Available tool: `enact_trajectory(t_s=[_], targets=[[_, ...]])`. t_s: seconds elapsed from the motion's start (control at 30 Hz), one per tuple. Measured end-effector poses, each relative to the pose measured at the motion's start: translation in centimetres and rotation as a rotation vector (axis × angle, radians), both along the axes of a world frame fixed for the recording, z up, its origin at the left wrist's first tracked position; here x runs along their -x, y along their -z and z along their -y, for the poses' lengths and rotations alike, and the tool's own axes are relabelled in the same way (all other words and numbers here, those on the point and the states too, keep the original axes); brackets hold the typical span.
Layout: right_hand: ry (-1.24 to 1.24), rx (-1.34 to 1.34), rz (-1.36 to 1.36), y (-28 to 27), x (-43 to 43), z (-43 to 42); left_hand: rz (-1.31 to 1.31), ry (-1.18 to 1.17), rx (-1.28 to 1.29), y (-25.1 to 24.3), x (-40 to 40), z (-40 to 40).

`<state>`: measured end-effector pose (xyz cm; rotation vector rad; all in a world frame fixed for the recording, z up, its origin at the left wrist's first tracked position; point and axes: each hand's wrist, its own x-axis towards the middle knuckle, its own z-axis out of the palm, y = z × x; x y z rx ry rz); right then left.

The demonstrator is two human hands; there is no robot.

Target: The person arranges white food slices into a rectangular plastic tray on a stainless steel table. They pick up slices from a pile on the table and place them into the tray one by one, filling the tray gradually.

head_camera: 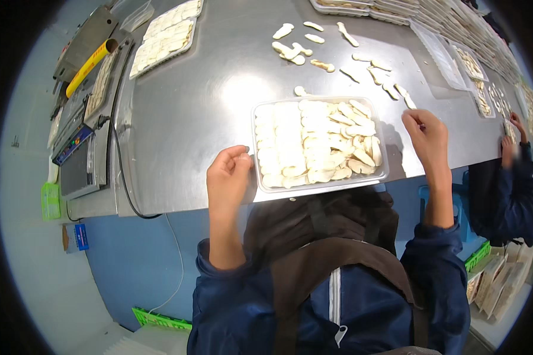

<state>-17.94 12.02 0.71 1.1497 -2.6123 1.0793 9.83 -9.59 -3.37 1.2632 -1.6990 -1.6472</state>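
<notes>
A clear plastic tray (pixel 320 188) lies on the steel table in front of me, filled with pale mushroom slices (pixel 288 133). Its left side holds neat overlapping columns; toward the right the slices lie less evenly. My left hand (pixel 228 175) is beside the tray's left edge, fingers curled in and thumb against them, with nothing visible in it. To the right of the tray, my right hand (pixel 427 135) hovers with bent fingers close to a loose mushroom slice (pixel 409 101). Whether it pinches anything is hidden. More loose mushroom slices (pixel 322 65) are scattered beyond the tray.
Another filled tray (pixel 166 37) sits at the back left. A scale (pixel 77 171) and a device with a yellow roll (pixel 89 69) stand left, with a black cable (pixel 123 177) over the table edge. Stacked trays (pixel 453 26) line the back right. A co-worker's hands (pixel 508 151) appear far right.
</notes>
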Motion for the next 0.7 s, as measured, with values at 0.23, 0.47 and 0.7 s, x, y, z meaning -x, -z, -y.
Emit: enact_trajectory(t_s=[0.23,0.47,0.7], targets=[[-0.205,-0.201,-0.001,1.4,5.7,9.9,-0.089,0.016,-0.061,1.6,0.2,0.6],[-0.424,-0.222,-0.231,3.3,4.6,21.7,-0.060,0.046,-0.072,1.0,0.4,0.5],[-0.604,-0.424,-0.470,3.2,6.7,21.5,-0.083,0.009,-0.100,0.8,-1.0,0.5]])
